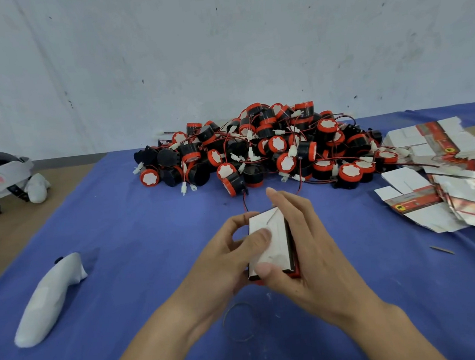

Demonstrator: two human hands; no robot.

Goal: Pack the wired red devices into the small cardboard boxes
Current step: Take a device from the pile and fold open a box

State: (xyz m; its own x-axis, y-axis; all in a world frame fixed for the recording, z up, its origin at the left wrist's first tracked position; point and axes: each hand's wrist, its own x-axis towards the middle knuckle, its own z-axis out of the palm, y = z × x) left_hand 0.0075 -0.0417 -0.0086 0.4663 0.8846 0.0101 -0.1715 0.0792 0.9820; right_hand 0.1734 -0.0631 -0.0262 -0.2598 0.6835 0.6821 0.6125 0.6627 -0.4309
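A small cardboard box point(274, 233), flattened with its pale inner side up and a red printed edge below, sits between both hands above the blue cloth. My left hand point(226, 263) grips its left side, thumb pressed on the top face. My right hand point(301, 245) holds the right side, thumb at the near corner, fingers stretched along the far edge. Behind them lies a big pile of wired red and black devices point(267, 146) with white connectors. One device point(232, 184) lies just beyond the box, its red wire trailing toward it.
Several flat unfolded box blanks point(441, 181) lie at the right. A white controller point(49, 299) rests on the blue cloth point(120, 217) at the left, a headset point(0, 175) at the far left. A rubber band point(239, 321) lies below the hands.
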